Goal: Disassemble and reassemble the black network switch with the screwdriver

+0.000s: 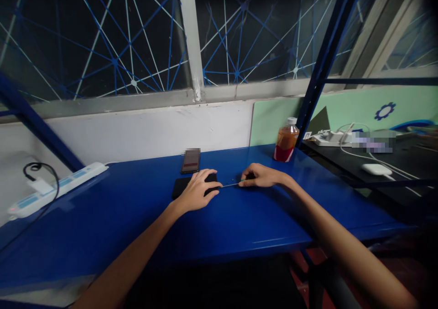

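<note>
Pinching a rod (230, 185) mid-desk, your right hand (262, 175) points it left, long axis left-right, toward the block (178, 188) beneath your spread left hand (197, 191). Far right: bottle (286, 139), label unreadable.

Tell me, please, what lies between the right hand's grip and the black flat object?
In the head view, a thin rod runs from the right hand's grip toward the black flat object; tiny bits lie near it on the blue table.
</note>
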The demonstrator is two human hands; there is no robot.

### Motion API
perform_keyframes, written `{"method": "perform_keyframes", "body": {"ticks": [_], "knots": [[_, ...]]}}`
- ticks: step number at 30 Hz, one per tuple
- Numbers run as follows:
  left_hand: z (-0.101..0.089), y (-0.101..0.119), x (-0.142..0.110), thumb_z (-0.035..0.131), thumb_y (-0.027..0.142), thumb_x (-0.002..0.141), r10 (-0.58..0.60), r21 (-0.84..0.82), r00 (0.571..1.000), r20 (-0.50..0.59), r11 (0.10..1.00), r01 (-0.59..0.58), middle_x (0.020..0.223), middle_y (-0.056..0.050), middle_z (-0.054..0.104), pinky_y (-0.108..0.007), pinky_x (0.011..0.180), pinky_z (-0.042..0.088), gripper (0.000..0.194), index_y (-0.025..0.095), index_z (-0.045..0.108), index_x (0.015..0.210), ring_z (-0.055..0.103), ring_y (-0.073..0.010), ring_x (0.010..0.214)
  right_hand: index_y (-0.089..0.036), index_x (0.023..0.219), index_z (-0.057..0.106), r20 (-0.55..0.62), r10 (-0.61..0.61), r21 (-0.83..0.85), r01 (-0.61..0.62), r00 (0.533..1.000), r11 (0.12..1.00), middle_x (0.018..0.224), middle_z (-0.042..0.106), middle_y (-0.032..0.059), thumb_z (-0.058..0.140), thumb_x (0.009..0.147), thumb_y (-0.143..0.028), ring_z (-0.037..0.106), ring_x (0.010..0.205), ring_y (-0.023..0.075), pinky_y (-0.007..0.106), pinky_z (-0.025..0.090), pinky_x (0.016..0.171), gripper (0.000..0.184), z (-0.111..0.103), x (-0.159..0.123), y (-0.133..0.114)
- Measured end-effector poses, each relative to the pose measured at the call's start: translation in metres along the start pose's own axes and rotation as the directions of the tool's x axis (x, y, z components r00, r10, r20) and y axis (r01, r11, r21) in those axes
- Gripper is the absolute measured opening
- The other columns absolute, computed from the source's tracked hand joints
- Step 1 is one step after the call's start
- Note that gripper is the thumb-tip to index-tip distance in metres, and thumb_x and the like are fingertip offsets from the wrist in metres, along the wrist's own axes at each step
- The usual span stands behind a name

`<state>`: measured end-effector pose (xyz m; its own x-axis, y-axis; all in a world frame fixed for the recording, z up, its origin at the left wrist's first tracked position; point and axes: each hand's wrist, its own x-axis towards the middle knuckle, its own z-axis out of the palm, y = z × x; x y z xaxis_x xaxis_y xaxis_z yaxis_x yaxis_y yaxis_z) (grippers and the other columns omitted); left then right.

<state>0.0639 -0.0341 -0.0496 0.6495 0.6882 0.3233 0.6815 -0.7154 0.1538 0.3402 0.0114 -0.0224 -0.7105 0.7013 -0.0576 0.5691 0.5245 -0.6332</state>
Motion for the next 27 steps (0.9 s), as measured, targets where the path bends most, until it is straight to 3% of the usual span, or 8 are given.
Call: {"method": "perform_keyframes", "body": {"ticks": [7,12,19,23,27], "knots": [[0.0017,-0.0002,0.0002,0.049,0.031,0.094,0.004,0.001,1.0,0.004,1.0,-0.004,0.139,-0.006,0.043,-0.056,0.104,0.031,0.024,0.028,0.066,0.11,0.034,-0.0311,0.131,-0.015,0.075,0.065,-0.037,0.005,0.007,-0.005,0.999,1.0,0.066,0.059,-0.0003,0.076,0.063,-0.052,0.049,0.057,0.0107,0.024,0.035,0.053,0.041,0.0035,0.0029,0.0043],[0.0024,0.0007,0.0003,0.047,0.031,0.094,0.002,0.009,1.0,0.01,1.0,-0.002,0.138,-0.007,0.043,-0.055,0.103,0.032,0.024,0.028,0.065,0.11,0.034,-0.0308,0.131,-0.016,0.092,0.058,0.087,0.112,0.167,-0.125,0.99,0.978,0.062,0.059,-0.0015,0.076,0.063,-0.052,0.051,0.046,0.0103,0.023,0.036,0.045,0.05,0.0079,0.004,0.0067],[0.0016,0.0017,0.0002,0.045,0.031,0.095,0.006,-0.007,1.0,0.002,1.0,-0.006,0.138,-0.007,0.044,-0.056,0.104,0.031,0.025,0.027,0.065,0.11,0.035,-0.0313,0.13,-0.014,0.081,0.068,-0.017,0.014,0.035,-0.014,1.0,0.999,0.064,0.059,0.0013,0.057,0.08,-0.056,0.045,0.055,0.0102,0.024,0.032,0.051,0.043,0.0013,0.0017,0.002],[0.0024,0.0009,0.0002,0.046,0.03,0.095,0.009,-0.003,1.0,0.0,1.0,-0.009,0.138,-0.007,0.044,-0.056,0.104,0.032,0.025,0.027,0.065,0.11,0.035,-0.0311,0.13,-0.015,0.075,0.07,-0.018,0.008,-0.039,-0.008,1.0,0.999,0.06,0.054,-0.0016,0.062,0.075,-0.058,0.038,0.053,0.0094,0.024,0.028,0.05,0.044,-0.0007,0.0013,0.0039],[0.0015,0.002,0.0002,0.046,0.03,0.095,0.005,0.001,1.0,0.006,1.0,-0.005,0.138,-0.007,0.044,-0.054,0.104,0.032,0.024,0.027,0.065,0.109,0.035,-0.0304,0.131,-0.016,0.075,0.064,-0.029,0.025,-0.002,-0.026,0.999,1.0,0.062,0.056,-0.0021,0.075,0.063,-0.055,0.044,0.053,0.0096,0.024,0.031,0.05,0.042,0.0024,0.0029,0.0065]]}}
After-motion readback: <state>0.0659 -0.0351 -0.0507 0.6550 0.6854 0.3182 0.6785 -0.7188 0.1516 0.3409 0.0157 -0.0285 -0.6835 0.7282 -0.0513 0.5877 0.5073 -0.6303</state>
